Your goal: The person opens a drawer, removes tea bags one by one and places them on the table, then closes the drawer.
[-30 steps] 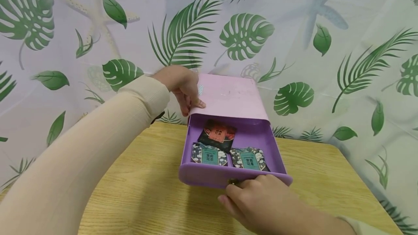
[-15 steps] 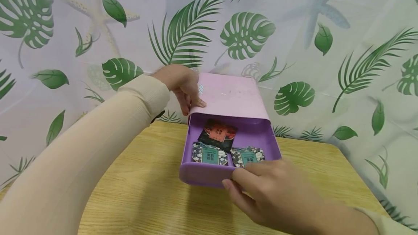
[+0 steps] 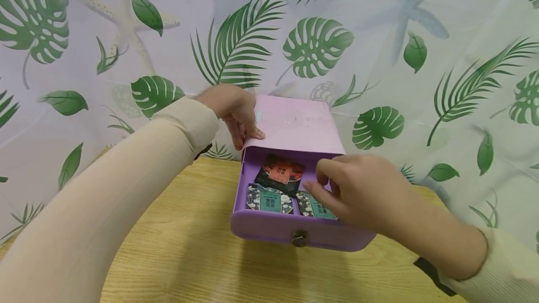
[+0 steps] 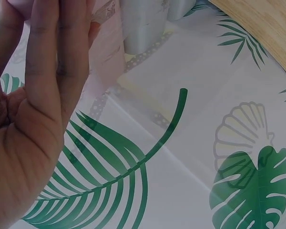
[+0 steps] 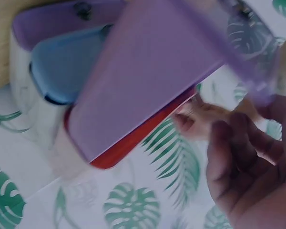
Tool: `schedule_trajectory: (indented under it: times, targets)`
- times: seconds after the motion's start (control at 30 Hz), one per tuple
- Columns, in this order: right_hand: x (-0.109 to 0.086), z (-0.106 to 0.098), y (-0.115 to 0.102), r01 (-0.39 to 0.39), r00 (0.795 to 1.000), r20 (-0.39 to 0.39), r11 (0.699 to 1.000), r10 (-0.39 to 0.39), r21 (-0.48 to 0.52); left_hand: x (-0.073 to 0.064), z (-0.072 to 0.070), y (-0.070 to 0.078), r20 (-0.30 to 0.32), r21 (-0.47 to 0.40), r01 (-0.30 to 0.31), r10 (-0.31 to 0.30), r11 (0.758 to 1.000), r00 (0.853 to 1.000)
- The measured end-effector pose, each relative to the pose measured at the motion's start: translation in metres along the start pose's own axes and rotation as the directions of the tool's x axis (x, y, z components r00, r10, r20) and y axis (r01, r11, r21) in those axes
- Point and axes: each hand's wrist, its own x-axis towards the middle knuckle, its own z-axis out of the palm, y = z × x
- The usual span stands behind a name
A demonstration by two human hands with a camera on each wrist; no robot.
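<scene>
A pink drawer box point(image 3: 299, 125) stands with its purple drawer point(image 3: 261, 226) pulled out. My left hand point(image 3: 237, 113) grips the box's front left corner, thumb on top and fingers down the side. Inside the drawer lie a black-and-red tea packet point(image 3: 280, 174) and two green-labelled tea packets, the left one point(image 3: 269, 202) in full view. Over the right one point(image 3: 316, 207) hovers my right hand point(image 3: 370, 195), fingers loosely bent, nothing visible between them. It hides part of that packet and the drawer's right side. A dark round knob point(image 3: 300, 238) shows on the drawer front.
The box is on a wood-grain table point(image 3: 181, 242), before a leaf-patterned cloth point(image 3: 269, 22). In the right wrist view, a blue drawer front point(image 5: 69, 59) and another purple drawer front point(image 5: 52, 24) stand beside the pulled-out drawer.
My right hand has let go of the knob and moved up and forward over the drawer's right side, uncovering the knob. The left hand keeps its place on the box.
</scene>
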Motion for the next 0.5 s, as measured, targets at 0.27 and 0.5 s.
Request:
schedule_trajectory:
  times: [0.27,0.5]
  targets:
    - [0.005,0.007,0.028,-0.119,0.925,0.373,0.989,0.077,0.091,0.002,-0.001,0.001,-0.011,0.046,0.005,-0.004,0.999,1.0]
    - [0.005,0.021,0.038,-0.146,0.877,0.473,0.985,0.086,0.091,0.002,-0.001,0.0,-0.037,0.096,0.018,-0.015,0.995,0.999]
